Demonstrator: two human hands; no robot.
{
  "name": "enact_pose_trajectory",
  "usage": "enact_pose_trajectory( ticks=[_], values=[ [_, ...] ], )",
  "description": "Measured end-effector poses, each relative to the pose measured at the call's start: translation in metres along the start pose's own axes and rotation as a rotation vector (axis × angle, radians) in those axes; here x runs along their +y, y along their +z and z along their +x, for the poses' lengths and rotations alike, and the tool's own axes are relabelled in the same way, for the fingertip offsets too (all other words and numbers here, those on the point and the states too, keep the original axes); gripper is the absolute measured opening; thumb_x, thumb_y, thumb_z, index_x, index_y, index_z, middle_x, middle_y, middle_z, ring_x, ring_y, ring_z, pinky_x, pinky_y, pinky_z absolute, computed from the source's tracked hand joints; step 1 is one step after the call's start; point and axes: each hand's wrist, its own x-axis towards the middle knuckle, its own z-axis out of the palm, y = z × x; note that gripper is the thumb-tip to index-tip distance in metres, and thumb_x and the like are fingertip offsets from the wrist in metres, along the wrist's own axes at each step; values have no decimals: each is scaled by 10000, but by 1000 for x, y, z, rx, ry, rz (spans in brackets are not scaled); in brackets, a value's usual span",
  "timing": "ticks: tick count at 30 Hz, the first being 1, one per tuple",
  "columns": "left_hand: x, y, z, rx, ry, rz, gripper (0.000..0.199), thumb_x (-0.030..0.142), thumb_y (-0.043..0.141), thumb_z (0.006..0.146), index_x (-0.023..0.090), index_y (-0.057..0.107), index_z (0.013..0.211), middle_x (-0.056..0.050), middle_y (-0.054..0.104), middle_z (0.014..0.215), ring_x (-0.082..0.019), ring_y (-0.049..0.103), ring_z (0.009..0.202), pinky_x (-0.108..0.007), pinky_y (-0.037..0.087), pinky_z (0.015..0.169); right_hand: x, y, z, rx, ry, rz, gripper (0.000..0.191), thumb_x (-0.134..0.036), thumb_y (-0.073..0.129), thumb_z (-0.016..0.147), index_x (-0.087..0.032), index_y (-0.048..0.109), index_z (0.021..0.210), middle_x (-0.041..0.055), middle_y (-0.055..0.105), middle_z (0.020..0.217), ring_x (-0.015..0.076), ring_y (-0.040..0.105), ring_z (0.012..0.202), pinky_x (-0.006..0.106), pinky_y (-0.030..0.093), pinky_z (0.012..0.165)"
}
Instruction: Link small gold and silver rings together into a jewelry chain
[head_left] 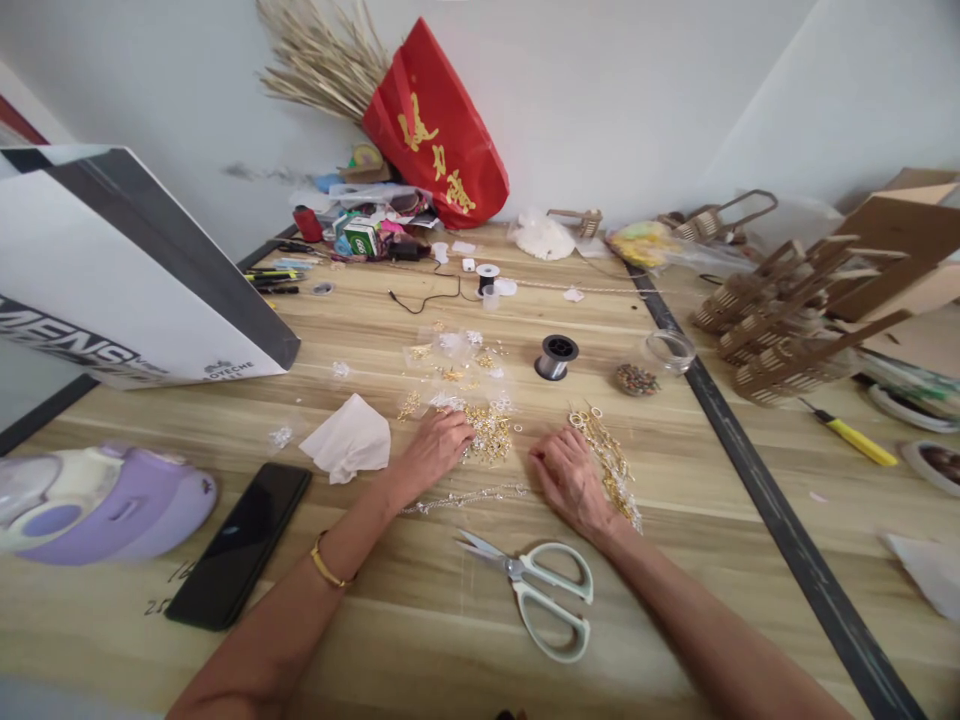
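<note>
My left hand (437, 447) reaches into the left edge of a loose pile of small gold and silver charms (490, 432). Its fingers are drawn together and bent down; anything between the tips is too small to make out. To the right of the pile, my right hand (566, 472) rests on the table, fingers curled under and tips hidden. Right beside it lie gold and silver chains (613, 465) with rings at their far ends. A silver chain (472, 496) stretches across the wood between my wrists. Nearer to me lie pale-handled scissors (525, 580), blades partly apart.
A wire spool (556, 357) and a tub of colourful beads (637, 378) stand beyond my hands. At left are a tissue (349, 438), a black phone (238, 545), a purple bottle (127, 505) and a white box (142, 290). Small baskets (787, 320) and a yellow-handled tool (855, 437) sit at right.
</note>
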Motion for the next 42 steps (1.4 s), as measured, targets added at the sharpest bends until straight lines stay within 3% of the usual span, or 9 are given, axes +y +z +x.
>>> enact_pose_trajectory(
  ticks=[13,23,37,42],
  values=[
    [-16,1,-2,105,-122,-132,129,167,543,848,181,661,798,-34,658,828,-186,575,821,-327,435,799,3,1,-1,-2,46,19,118,-168,445,900,-191,529,819,53,587,766,197,482,773,397,391,827],
    [-16,-5,1,147,-167,-295,72,165,607,800,181,672,773,-28,681,795,-166,605,793,-310,456,784,5,1,-3,6,73,43,122,-180,454,899,-187,530,804,49,585,763,193,476,769,374,389,784],
    [-15,-14,-2,15,-218,-192,105,161,578,823,170,682,823,-46,681,862,-189,599,852,-324,454,799,4,0,-2,7,46,31,129,-163,451,900,-187,524,797,41,587,737,189,478,740,363,386,754],
    [-15,-8,-1,32,-199,-156,125,163,571,831,177,682,889,-46,664,888,-188,584,875,-332,442,830,4,0,-2,24,31,41,120,-155,453,899,-188,522,806,42,595,746,190,487,748,361,386,743]
  ],
)
